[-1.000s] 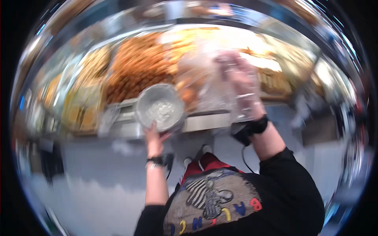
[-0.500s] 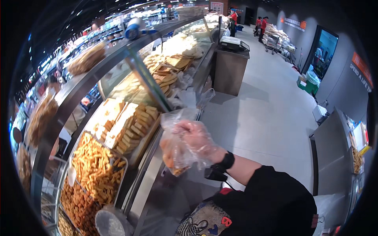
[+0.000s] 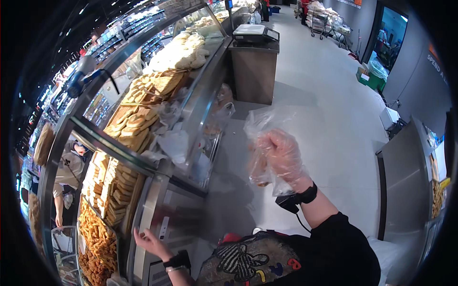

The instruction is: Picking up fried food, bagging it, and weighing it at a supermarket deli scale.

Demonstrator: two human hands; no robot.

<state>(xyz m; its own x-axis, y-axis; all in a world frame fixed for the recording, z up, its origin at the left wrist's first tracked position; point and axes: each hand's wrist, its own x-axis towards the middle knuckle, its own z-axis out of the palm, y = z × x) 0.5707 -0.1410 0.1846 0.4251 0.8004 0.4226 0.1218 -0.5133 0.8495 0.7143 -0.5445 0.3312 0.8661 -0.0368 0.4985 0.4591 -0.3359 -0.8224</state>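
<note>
While our right hand, sheathed in a thin clear disposable glove, had its fingers curled together into a loose fist, they gripped the gathered upper part of a thin, crinkled, transparent plastic bag with golden-brown fried pieces at its bottom. We held it up in the air in front of our chest, above the pale grey floor and well apart from the counter. We judged the bag to be light, soft and limp, with its load sagging low, so the film would stretch rather than stay stiff. Glove on plastic looked slippery to us, and any oil from the food would make it more so; the bunched neck above the food seemed the soundest place to hold, with a palm under the bottom if the pieces were to be spared crushing, since they looked brittle.

Our left hand, bare and wearing a black wristband, had its fingers slightly spread and gently bent, near the steel front edge of the curved glass display counter; we could not tell whether the fingertips touched it. Behind the glass lay trays of orange-brown fried strips, stacked pale golden slices and round flat breads. Further along the aisle stood a grey metal stand with a weighing scale on top.
</note>
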